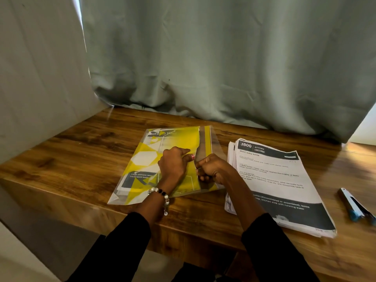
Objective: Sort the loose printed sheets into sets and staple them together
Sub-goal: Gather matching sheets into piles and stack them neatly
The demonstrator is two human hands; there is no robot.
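Note:
A clear plastic sleeve (142, 159) with yellow and white printed sheets inside lies on the wooden table (81, 143) in front of me. My left hand (173, 163) presses on the sleeve and pinches its open flap. My right hand (211, 169) is closed on the edge of the same flap, right beside the left. To the right lies a thick stack of printed sheets (280, 190); its top page has a dark header reading "KITCHEN" and "Wash baby bottle". My right forearm crosses the stack's near left corner. A blue and silver stapler (354, 204) rests at the far right.
A grey-green curtain (223, 68) hangs along the table's back edge. A pale wall panel (36, 78) closes off the left side. The table's front edge runs diagonally just under my forearms.

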